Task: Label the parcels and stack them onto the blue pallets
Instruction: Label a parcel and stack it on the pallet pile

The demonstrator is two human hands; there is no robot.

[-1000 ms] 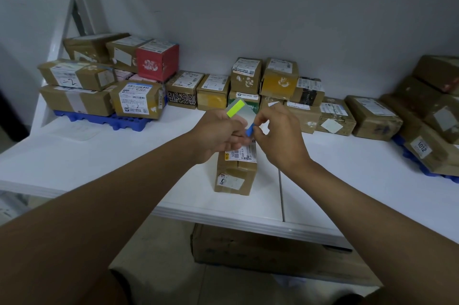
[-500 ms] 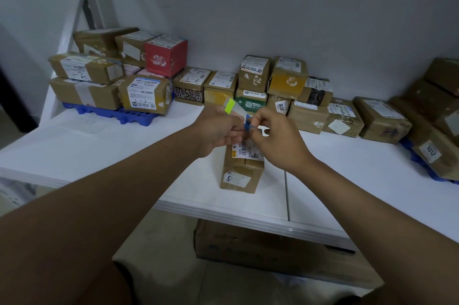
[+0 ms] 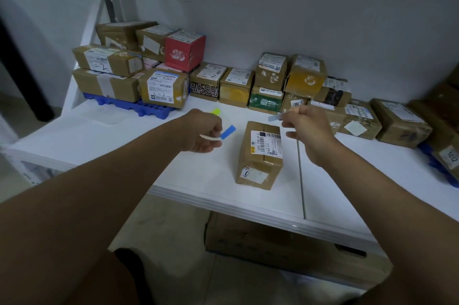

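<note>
Over on the far left, a blue pallet (image 3: 139, 107) sits on the white desk (image 3: 104, 138) with brown parcels piled on it, a red box (image 3: 185, 52) perched on top. Coming across, the left hand (image 3: 202, 132) hovers above the desk, fingers curled, pinching a label sheet (image 3: 224, 133) that shows a blue tab and a yellow-green tip. Just beside it, in the middle, a lone brown parcel (image 3: 260, 155) lies flat on the desk between the two hands, shipping label face up. The right hand (image 3: 306, 124) is raised just right of that parcel, thumb and forefinger pinching a small pale-blue sticker (image 3: 275, 117), apart from the box. Behind, a row of unstacked parcels (image 3: 270, 81) lines the wall, and at the far right more boxes sit on a second blue pallet (image 3: 433, 159).
</note>
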